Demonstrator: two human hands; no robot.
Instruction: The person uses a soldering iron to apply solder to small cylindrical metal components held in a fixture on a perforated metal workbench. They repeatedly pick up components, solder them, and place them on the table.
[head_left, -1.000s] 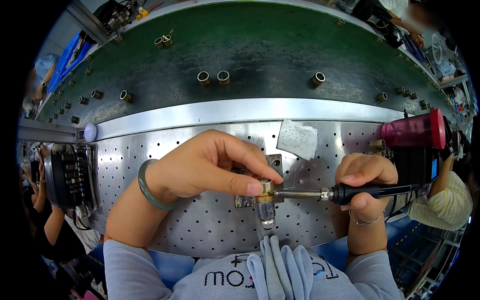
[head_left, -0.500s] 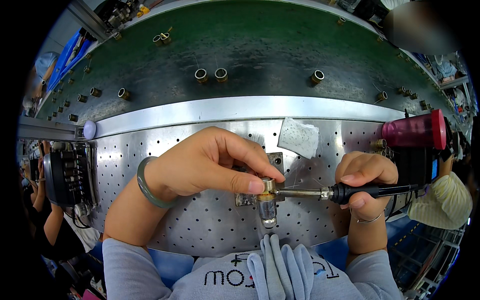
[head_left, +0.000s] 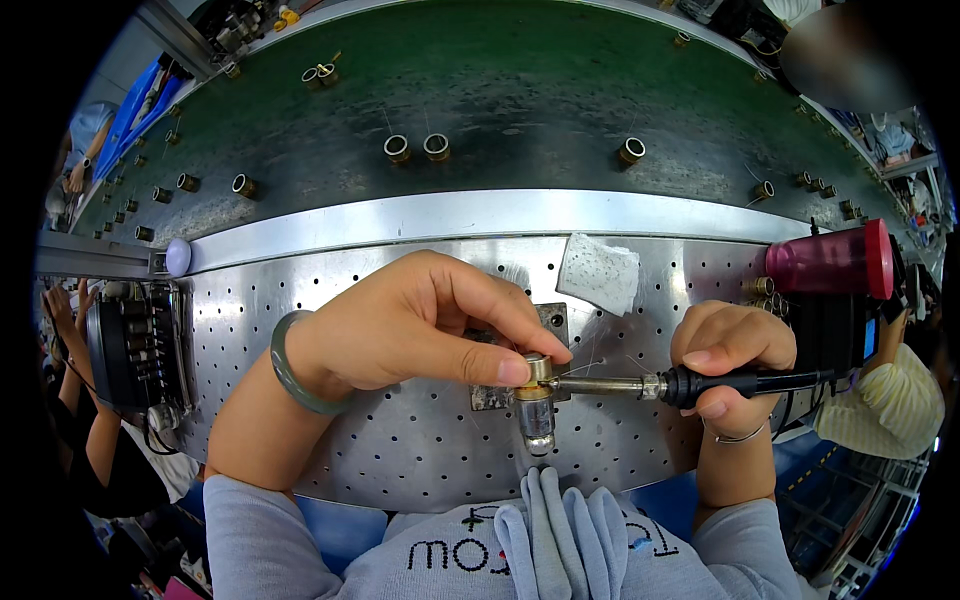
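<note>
My left hand (head_left: 430,320) pinches a small metal cylinder (head_left: 538,368) between thumb and forefinger. That cylinder sits at the top of a shiny metal holder (head_left: 537,415) with a rounded end, in front of a dark metal block (head_left: 556,318). In my right hand (head_left: 735,340) is a soldering iron (head_left: 606,386), gripped by its black handle and lying nearly level. Its tip reaches the cylinder's right side, just beneath my left fingertips. A thin wire shows near the tip; the exact contact point is too small to make out.
A perforated metal worktop (head_left: 400,450) lies under my hands, with a whitish pad (head_left: 600,274) behind them. Beyond a metal rail (head_left: 480,213), a green belt (head_left: 520,90) carries several small cylinders. A pink cup (head_left: 825,262) lies on its side at right; a black rack (head_left: 125,345) stands left.
Several cylinders on the green belt have shifted slightly to the left. Both hands, the soldering iron and the held cylinder stay almost exactly where they were.
</note>
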